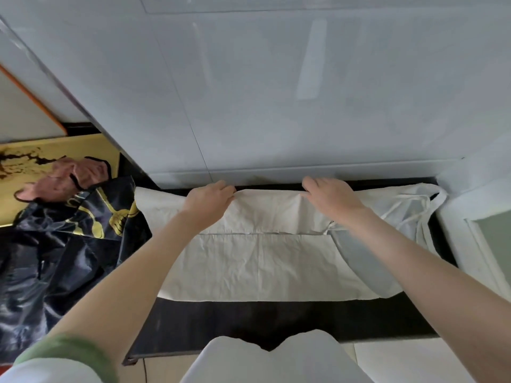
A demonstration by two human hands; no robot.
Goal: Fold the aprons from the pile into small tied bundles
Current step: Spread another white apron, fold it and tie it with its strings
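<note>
A cream apron (pixel 260 261) lies spread across the dark countertop (pixel 249 322), its far edge against the wall. My left hand (pixel 210 201) grips that far edge left of the middle. My right hand (pixel 330 196) grips the same edge further right. The apron's white ties (pixel 414 214) trail in loops off its right end. At the left lies the pile: a shiny black apron with yellow print (pixel 69 244) and a pink apron with black trim (pixel 74 175) behind it.
A pale tiled wall (pixel 276 92) rises right behind the counter. A yellow board (pixel 55 150) lies under the pink apron at the far left. A white frame (pixel 475 217) borders the counter on the right.
</note>
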